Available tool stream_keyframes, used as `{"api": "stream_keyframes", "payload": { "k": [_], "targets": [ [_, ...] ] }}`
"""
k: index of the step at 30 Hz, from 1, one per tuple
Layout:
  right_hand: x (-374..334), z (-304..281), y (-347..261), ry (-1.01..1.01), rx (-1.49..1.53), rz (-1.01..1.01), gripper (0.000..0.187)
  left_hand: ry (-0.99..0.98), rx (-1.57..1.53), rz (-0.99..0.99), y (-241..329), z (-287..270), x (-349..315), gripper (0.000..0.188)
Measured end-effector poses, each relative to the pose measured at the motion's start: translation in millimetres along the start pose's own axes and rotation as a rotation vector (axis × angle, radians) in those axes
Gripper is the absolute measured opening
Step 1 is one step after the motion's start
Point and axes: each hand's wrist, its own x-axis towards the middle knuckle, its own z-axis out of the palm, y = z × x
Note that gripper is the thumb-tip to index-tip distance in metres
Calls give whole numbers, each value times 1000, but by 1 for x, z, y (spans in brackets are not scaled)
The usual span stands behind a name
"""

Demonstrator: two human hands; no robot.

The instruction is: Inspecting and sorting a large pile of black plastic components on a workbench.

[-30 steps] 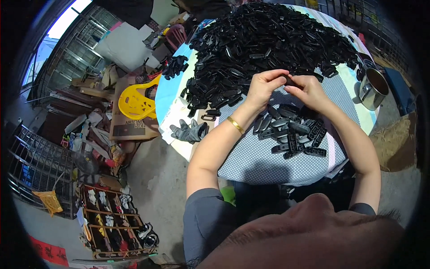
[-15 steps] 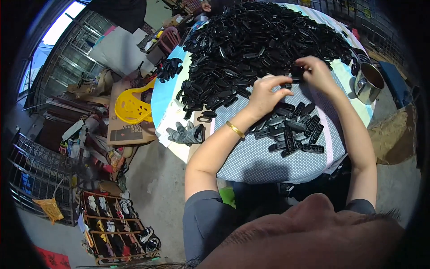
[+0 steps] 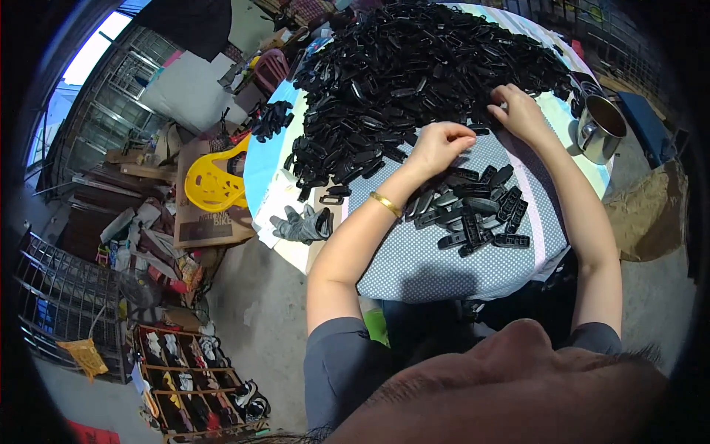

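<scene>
A large pile of small black oblong plastic pieces (image 3: 414, 81) covers the far part of the round table. In front of it lies a smaller heap of similar black pieces (image 3: 477, 211) on a grey dotted cloth (image 3: 444, 270). My left hand (image 3: 438, 150), gold bangle at the wrist, hovers between pile and heap with thumb and fingertips pressed together. Whatever they may pinch is too small to make out. At the pile's near right edge is my right hand (image 3: 522, 115), fingers curled and thumb apart, dark pieces behind the gap. I see nothing clearly held there.
A metal mug (image 3: 600, 132) stands at the table's right edge. On the left lie a grey glove (image 3: 302, 224) and a loose black frame-shaped piece (image 3: 333, 199). Beyond the table are a yellow plastic seat-like part (image 3: 213, 183), a cardboard box (image 3: 211, 231) and a shoe rack (image 3: 196, 377).
My left hand has turned slightly, its thumb and fingers coming together from a wider gap. My right hand has shifted a little, its fingers more curled. The whole view has moved slightly.
</scene>
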Motion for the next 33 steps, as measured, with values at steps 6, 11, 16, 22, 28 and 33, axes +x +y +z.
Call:
{"api": "stream_keyframes", "payload": {
  "k": [6, 11, 16, 22, 28, 33],
  "targets": [
    [5, 27, 14, 180, -41, -237, 22, 137, 500, 200, -8, 26, 33, 27],
    [4, 23, 10, 201, -92, -80, 14, 176, 625, 303, -12, 31, 35, 23],
    [-4, 11, -18, 259, 308, -256, 17, 134, 435, 250, -13, 17, 21, 17],
    [-16, 25, -37, -14, 573, -282, 23, 95, -383, -229, -14, -9, 3, 20],
    [-22, 20, -53, -236, 901, 70, 25, 323, -914, -215, -19, 3, -1, 27],
    [-18, 21, -52, -271, 905, 75, 26, 347, -1156, -208, -30, 7, -1, 32]
  ]
}}
